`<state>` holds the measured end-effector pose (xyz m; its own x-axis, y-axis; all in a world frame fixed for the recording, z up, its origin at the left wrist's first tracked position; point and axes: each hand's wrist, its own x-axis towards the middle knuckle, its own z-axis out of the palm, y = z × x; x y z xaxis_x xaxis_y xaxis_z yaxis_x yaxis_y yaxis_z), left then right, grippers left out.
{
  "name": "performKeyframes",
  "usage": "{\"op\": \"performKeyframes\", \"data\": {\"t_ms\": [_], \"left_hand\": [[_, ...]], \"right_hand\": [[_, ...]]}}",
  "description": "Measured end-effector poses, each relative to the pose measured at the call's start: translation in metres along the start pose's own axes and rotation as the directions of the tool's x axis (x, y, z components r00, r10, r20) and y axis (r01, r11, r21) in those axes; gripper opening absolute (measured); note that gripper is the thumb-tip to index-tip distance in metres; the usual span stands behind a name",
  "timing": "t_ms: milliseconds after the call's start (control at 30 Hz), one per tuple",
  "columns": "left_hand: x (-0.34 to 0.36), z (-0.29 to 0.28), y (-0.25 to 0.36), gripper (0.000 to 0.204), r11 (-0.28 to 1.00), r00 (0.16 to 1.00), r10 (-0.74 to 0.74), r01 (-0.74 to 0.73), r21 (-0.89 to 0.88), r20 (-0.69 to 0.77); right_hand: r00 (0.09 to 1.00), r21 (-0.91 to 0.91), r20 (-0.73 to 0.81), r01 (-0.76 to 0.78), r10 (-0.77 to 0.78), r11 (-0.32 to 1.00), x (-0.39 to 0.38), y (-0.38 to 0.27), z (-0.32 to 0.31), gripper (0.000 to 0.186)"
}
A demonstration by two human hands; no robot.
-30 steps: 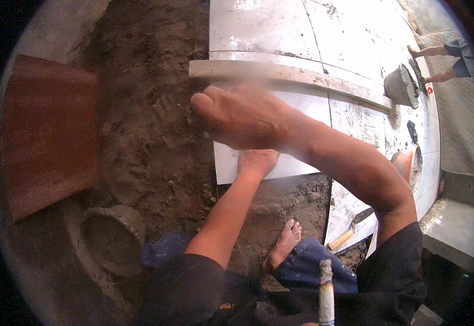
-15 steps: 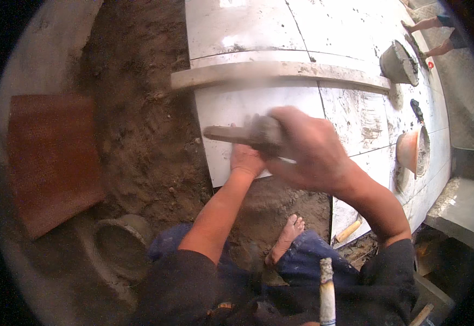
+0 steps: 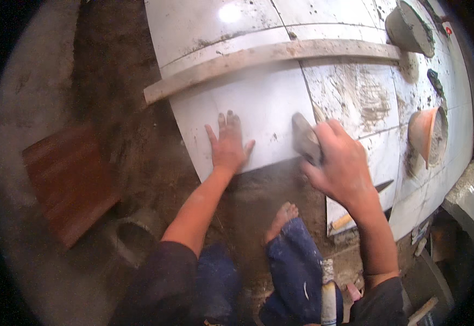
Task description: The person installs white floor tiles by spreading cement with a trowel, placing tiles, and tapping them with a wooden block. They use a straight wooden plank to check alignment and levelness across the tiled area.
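Watching from my end: the tile (image 3: 264, 108) lies beside the laid tiles (image 3: 391, 157), soil (image 3: 269, 185) exposed along its near and left edges, batten (image 3: 269, 56) across its far side. Left hand (image 3: 228, 149) is on it, palm down, fingers spread, gripping nothing. Right hand (image 3: 343, 160) has its fingers wrapped round a grey tool (image 3: 306, 138) at the near right corner; I can't tell if that touches. Done, by my read: tiling beyond the batten and to the right. This tile looks placed, probably not finally levelled. Remaining: near-side soil untiled, smears (image 3: 370, 98) uncleaned. Trowel (image 3: 341, 221) lies idle.
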<state>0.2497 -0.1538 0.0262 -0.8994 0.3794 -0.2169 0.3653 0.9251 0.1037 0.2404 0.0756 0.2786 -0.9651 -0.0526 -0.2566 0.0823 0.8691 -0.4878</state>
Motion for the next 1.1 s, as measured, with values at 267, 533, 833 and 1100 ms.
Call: {"op": "performKeyframes", "data": {"t_ms": [267, 533, 833, 1100], "left_hand": [[-0.139, -0.128, 0.020, 0.080, 0.935, 0.977, -0.099, 0.155, -0.320, 0.187], [-0.482, -0.420, -0.046, 0.076, 0.431, 0.343, -0.788, 0.901, 0.060, 0.510], [-0.586, -0.449, -0.103, 0.073, 0.146, 0.026, -0.646, 0.985, 0.090, 0.763], [-0.516, -0.462, -0.226, 0.069, 0.208, 0.091, -0.480, 0.978, 0.013, 0.873]], "right_hand": [[0.963, 0.007, 0.127, -0.239, 0.236, 0.971, 0.023, -0.017, 0.010, 0.029], [0.929, 0.102, 0.201, -0.335, 0.310, 0.937, 0.058, -0.022, -0.036, 0.038], [0.909, 0.063, 0.171, -0.395, 0.380, 0.917, 0.061, -0.035, -0.016, 0.041], [0.813, 0.079, 0.059, -0.582, 0.579, 0.810, 0.019, -0.060, -0.014, 0.045]]}}
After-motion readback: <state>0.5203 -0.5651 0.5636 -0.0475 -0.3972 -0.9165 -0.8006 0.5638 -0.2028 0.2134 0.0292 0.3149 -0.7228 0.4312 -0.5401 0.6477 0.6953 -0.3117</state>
